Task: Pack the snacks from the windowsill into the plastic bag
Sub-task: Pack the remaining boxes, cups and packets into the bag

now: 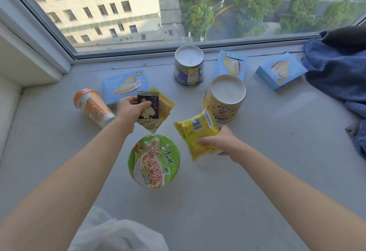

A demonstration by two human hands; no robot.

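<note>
Left grip (128, 112) pinching small snack packets (153, 105); right grip (223, 142) curled round yellow packet (198, 132), both mid-windowsill (277, 151). Plastic bag (116, 235) crumpled at near edge, contents can't tell. Green noodle bowl (154, 160) between the arms; two tubs (188, 65) upside down near the window.

The pale windowsill (257, 171) carries a green noodle bowl (154, 161), an upturned blue tub (188, 66), an upturned yellow tub (223, 102), three blue boxes (122, 86) (230, 64) (281, 71), an orange cup (93, 108) on its side and a blue cloth (336, 76).
</note>
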